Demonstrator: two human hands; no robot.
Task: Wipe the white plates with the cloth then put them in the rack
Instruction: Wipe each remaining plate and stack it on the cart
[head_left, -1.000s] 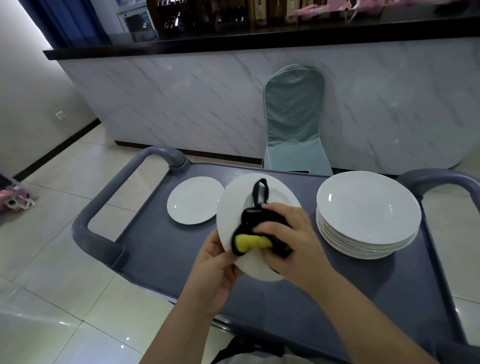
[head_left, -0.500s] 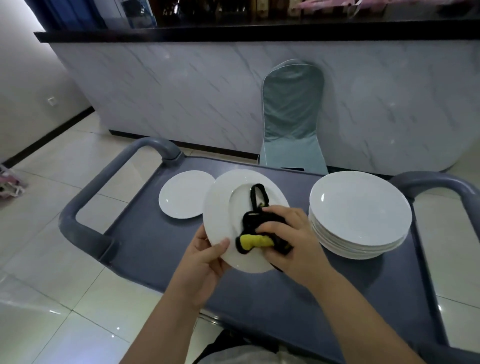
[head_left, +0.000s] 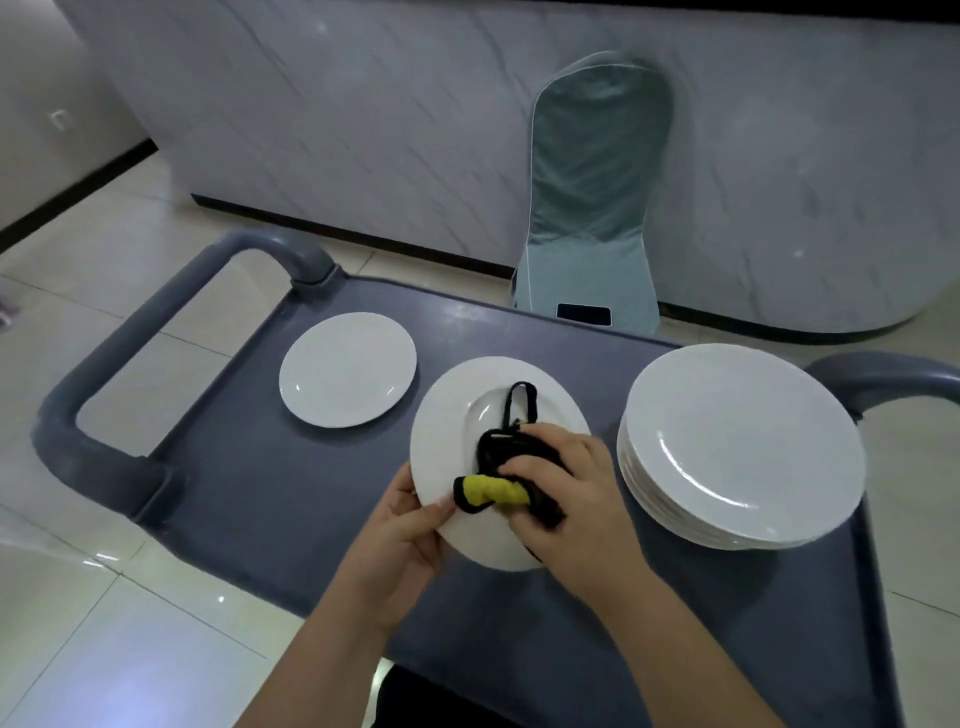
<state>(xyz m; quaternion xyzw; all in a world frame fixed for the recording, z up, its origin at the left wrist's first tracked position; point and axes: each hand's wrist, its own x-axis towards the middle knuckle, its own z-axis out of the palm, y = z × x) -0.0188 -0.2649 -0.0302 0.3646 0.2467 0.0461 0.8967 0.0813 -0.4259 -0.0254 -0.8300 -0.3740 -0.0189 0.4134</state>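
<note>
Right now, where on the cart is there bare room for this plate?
Biggest bare patch: cart top near-left, between single plate, left handle and near edge. Another lies nearer than the plate stack. Crowded: the middle, where left hand and right hand wipe the held plate.

Both forearms bare up to the elbows; L grip (head_left: 405, 525) & R grip (head_left: 566, 499) bare too. Black garment (head_left: 431, 699) low btwn arms.

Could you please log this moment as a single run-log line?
step: wiping | left hand: grips held plate at rim | right hand: presses cloth on it | stack: right on cart | single plate: left
</note>
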